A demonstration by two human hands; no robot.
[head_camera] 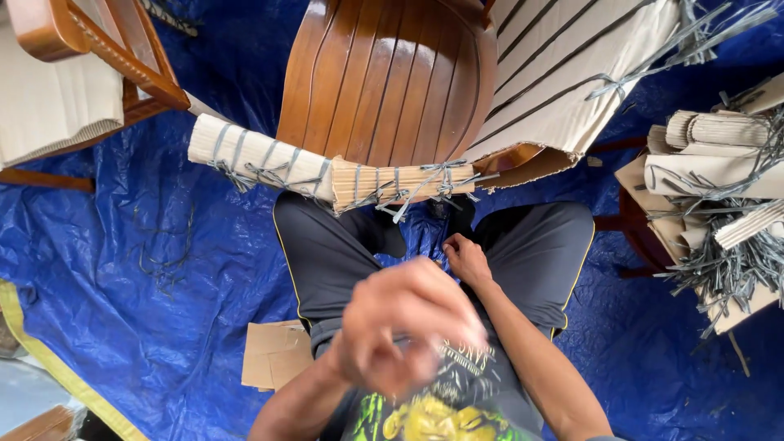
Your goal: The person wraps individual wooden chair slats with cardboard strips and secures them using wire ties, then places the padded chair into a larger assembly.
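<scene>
Left hand (408, 327) raised close to the lens, blurred, fingers curled in; can't tell if it grips anything. Right hand (467, 260) low btwn the knees, fingers bent, nothing visible in it. Just beyond: cardboard-wrapped chair leg (327, 173) tied w/ grey straps (412, 192), under the glossy wooden chair seat (384, 77). Blue tarp (147, 269) on floor; pile of cardboard rolls and loose straps (719, 212) at right.

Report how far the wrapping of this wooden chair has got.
Done: the front rail is wrapped in cardboard and tied with grey strapping. In hand: the left hand is raised and blurred; the right hand is low between the knees. Left: the seat is bare.
</scene>
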